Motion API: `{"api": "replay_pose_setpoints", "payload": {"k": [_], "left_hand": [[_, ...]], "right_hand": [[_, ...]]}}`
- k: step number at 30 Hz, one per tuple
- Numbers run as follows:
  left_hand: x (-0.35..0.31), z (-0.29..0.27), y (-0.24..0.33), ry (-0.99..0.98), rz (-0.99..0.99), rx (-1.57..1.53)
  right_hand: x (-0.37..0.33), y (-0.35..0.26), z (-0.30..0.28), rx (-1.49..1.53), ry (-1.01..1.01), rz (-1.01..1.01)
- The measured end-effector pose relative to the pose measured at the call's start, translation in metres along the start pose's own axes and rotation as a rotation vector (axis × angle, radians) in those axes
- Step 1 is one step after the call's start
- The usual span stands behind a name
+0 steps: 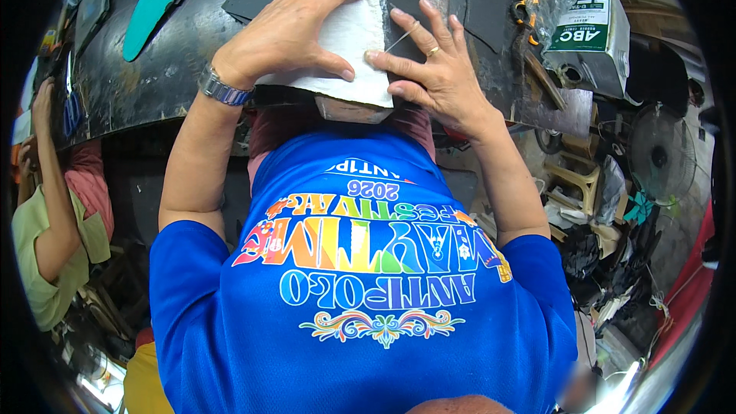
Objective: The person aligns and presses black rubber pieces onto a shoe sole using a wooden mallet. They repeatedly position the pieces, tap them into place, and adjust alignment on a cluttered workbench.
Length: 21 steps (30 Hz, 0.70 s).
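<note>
A piece of white fabric [360, 11] lies over dark sheet material on the work table in front of me. My left hand [295, 27], with a metal watch on its wrist, presses on the fabric's left side; its thumb is spread from its fingers. At the right edge of the fabric is my right hand [433, 69]. Its index fingertip touches the edge and the other fingers are spread. A thin silver rod [402, 37] is caught between the index and middle fingers. Under the near edge of the fabric, a pale block [353, 111] shows in part.
Black sheet pieces [491, 0] and a teal cut piece [157, 4] lie on the dark table [176, 61]. Orange-handled scissors [525, 19] and a green-and-white metal can [586, 38] are at the right. A fan [659, 155] stands beyond. Another person's arm [57, 184] is at the left.
</note>
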<state>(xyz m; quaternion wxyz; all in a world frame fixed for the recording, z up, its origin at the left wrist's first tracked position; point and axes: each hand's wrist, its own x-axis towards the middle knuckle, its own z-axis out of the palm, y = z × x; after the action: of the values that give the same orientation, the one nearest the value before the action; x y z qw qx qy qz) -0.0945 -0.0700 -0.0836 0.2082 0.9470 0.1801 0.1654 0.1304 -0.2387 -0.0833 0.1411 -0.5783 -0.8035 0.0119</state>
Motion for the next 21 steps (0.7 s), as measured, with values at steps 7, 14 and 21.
{"api": "replay_pose_setpoints", "payload": {"k": [7,14,21], "left_hand": [[0.001,-0.01,0.001,-0.089,-0.019,-0.014],[0.003,-0.011,0.002,-0.113,-0.034,-0.083],[0.003,-0.01,0.001,-0.121,-0.048,-0.096]], "right_hand": [[-0.023,-0.003,-0.013,0.524,0.028,0.083],[-0.092,0.056,-0.051,0.447,0.64,0.779],[-0.149,0.102,-0.047,-0.258,0.447,0.937]]}}
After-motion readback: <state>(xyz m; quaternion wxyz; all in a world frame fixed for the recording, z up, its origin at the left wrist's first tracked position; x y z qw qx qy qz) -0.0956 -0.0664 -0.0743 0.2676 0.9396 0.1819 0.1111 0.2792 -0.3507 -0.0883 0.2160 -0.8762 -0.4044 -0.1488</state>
